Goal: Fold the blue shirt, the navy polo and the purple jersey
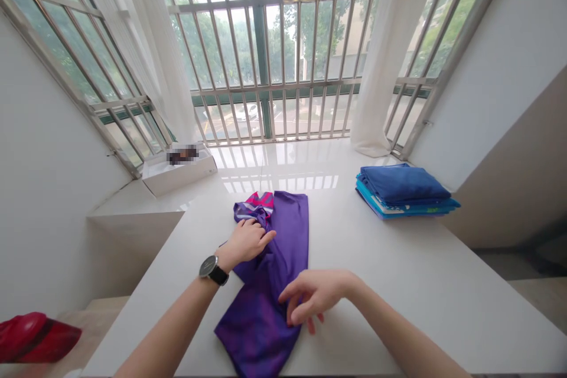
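A purple sports garment (270, 283) with a pink patterned collar area (259, 204) lies crumpled lengthwise on the white table (398, 289). My left hand (245, 242), with a black wristwatch (213, 269) on its wrist, rests flat on the gathered cloth near the collar. My right hand (310, 298) hangs at the garment's right edge, its fingers curled and apart, with the fingertips at the fabric. Neither hand visibly grips the cloth.
A folded stack of blue and teal clothes (403, 191) sits at the table's right. A white box (179, 174) stands on the far left sill, with a blurred item on it. A red object (33, 336) lies low at left. Barred windows and white curtains (166, 53) close off the far side.
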{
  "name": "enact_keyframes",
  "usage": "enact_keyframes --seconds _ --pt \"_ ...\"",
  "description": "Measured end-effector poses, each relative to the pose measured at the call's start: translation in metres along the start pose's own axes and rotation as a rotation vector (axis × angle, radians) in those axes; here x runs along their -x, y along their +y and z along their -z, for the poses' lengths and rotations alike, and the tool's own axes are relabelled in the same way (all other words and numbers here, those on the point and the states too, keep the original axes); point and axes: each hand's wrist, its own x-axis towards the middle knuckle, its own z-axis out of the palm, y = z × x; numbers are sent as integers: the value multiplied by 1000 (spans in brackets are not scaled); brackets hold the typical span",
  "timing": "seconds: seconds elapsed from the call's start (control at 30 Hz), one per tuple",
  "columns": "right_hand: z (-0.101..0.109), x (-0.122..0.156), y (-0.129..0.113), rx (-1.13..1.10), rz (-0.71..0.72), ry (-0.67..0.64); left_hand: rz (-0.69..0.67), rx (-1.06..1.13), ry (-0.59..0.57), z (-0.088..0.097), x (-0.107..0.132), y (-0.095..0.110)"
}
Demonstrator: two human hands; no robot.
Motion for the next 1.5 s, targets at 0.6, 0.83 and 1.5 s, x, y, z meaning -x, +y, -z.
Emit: enact_keyframes --seconds 0.6,0.83,1.5 --pt "111 56 92 704 -64 1536 -220 235 -215 -62 -63 15" --pt "111 59 97 878 -62 1494 -47 284 85 -69 -46 -11" --pt "107 87 91 587 -346 1530 90 41 84 -23 0 -41"
